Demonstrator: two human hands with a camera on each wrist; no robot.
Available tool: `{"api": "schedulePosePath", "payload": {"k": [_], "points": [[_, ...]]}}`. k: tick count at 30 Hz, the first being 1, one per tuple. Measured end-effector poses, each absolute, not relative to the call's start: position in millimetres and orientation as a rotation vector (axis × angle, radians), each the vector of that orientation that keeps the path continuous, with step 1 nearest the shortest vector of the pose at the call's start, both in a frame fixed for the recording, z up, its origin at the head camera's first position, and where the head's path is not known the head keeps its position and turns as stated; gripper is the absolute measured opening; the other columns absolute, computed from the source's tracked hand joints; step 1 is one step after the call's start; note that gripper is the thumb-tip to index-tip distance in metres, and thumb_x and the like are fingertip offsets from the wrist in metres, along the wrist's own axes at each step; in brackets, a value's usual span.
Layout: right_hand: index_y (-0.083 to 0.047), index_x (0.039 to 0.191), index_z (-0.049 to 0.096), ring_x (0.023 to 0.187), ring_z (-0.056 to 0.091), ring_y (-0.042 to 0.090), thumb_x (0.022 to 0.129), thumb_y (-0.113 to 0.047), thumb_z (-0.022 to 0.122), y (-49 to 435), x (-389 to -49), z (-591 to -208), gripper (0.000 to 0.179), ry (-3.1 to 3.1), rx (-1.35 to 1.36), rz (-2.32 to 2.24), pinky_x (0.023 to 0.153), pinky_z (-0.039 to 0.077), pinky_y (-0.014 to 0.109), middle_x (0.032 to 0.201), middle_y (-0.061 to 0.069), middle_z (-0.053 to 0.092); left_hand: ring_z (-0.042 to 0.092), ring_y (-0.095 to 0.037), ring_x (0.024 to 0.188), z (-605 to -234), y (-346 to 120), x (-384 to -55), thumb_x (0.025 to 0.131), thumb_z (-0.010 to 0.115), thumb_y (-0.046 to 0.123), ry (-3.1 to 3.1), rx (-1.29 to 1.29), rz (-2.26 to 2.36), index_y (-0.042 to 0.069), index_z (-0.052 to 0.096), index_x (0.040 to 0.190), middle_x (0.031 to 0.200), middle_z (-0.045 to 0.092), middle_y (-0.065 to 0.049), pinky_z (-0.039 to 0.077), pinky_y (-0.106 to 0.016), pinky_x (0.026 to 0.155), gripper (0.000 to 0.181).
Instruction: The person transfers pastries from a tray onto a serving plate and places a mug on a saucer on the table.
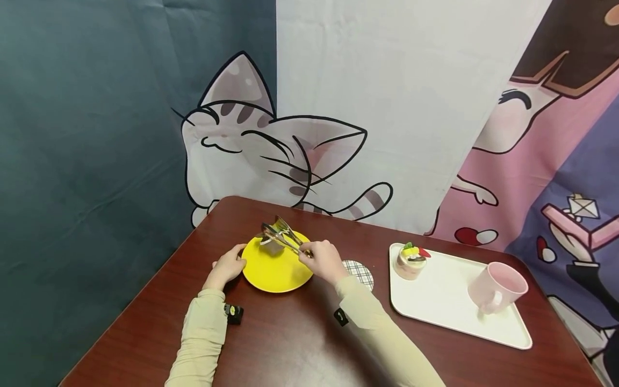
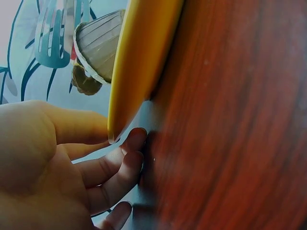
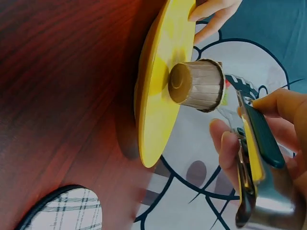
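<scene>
A yellow plate lies on the brown table, and a cupcake in a pleated paper cup stands upright near its far side. My left hand pinches the plate's left rim, thumb on top and fingers beneath, as the left wrist view shows. My right hand grips metal serving tongs with dark green handle pads. Their slotted end is beside the cupcake's top, its two arms spread apart. Whether the tongs touch the cupcake, I cannot tell.
Right of the plate lies a round checked coaster, partly behind my right forearm. Farther right, a white tray carries a fruit-topped dessert and a pink mug. Behind the table hangs a cartoon-print curtain.
</scene>
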State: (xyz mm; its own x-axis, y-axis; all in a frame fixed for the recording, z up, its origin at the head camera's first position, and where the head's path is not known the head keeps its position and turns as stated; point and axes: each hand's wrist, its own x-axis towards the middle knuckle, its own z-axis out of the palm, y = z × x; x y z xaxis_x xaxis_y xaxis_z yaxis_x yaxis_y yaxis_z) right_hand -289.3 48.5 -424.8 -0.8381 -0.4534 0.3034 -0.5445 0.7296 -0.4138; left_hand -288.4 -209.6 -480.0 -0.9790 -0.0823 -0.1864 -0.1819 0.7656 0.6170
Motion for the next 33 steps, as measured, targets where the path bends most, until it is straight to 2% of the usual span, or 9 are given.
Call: {"api": "schedulePosePath", "payload": {"k": [11, 22, 33], "points": [[-0.016, 0.087, 0.070, 0.051, 0.044, 0.006, 0.080, -0.021, 0.058, 56, -272, -424, 0.015, -2.744, 0.782, 0.746, 0.049, 0.036, 0.016, 0.071, -0.005, 0.063, 0.049, -0.026, 0.088, -479, -214, -287, 0.087, 0.045, 0.017, 2.813, -0.219, 1.010, 0.010, 0.035, 0.135, 0.092, 0.055, -0.011, 0.023, -0.049, 0.081, 0.050], [-0.017, 0.080, 0.068, 0.048, 0.040, 0.006, 0.078, -0.019, 0.058, 57, -262, -434, 0.011, -2.700, 0.902, 0.567, 0.046, 0.032, 0.016, 0.060, -0.007, 0.055, 0.048, -0.028, 0.091, -476, -214, -288, 0.088, 0.044, 0.016, 2.801, -0.209, 1.021, 0.010, 0.034, 0.136, 0.095, 0.055, -0.012, 0.022, -0.051, 0.084, 0.050], [-0.018, 0.078, 0.069, 0.049, 0.039, 0.004, 0.076, -0.017, 0.059, 75, -264, -424, 0.011, -2.616, 0.820, 0.529, 0.045, 0.031, 0.018, 0.060, -0.009, 0.055, 0.050, -0.027, 0.093, -477, -210, -288, 0.088, 0.044, 0.016, 2.799, -0.189, 1.013, 0.011, 0.033, 0.136, 0.098, 0.056, -0.013, 0.023, -0.052, 0.084, 0.050]]}}
